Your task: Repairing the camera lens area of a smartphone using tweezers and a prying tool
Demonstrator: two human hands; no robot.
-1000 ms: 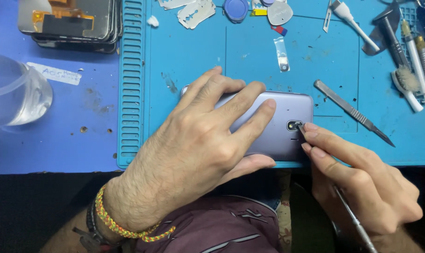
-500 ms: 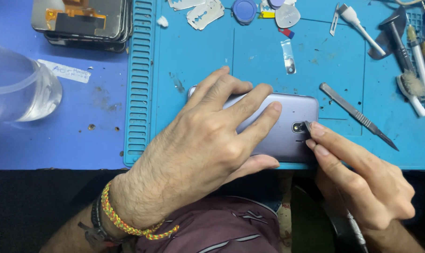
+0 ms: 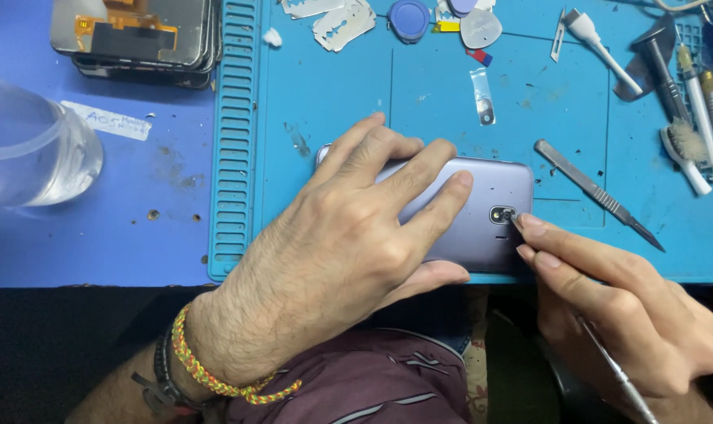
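Left hand pins a lilac phone while the right works a fine tool at its camera lens.

The left hand point(image 3: 348, 235) lies flat, fingers spread, pressing the phone point(image 3: 490, 212) face-down on the blue work mat point(image 3: 333, 94). The right hand point(image 3: 623, 314) pinches a thin metal tool point(image 3: 615, 369) like a pen, its tip at the camera ring point(image 3: 503, 214) just past the left fingertips. Against the moments before, the phone and both hands sit a little further from the body, the tip has held to the ring, and the left grip looks unchanged, so the prying seems ongoing, nothing lifted yet. Beyond the right hand lies a scalpel point(image 3: 600, 195); far off the left hand stands a clear container point(image 3: 34, 157).
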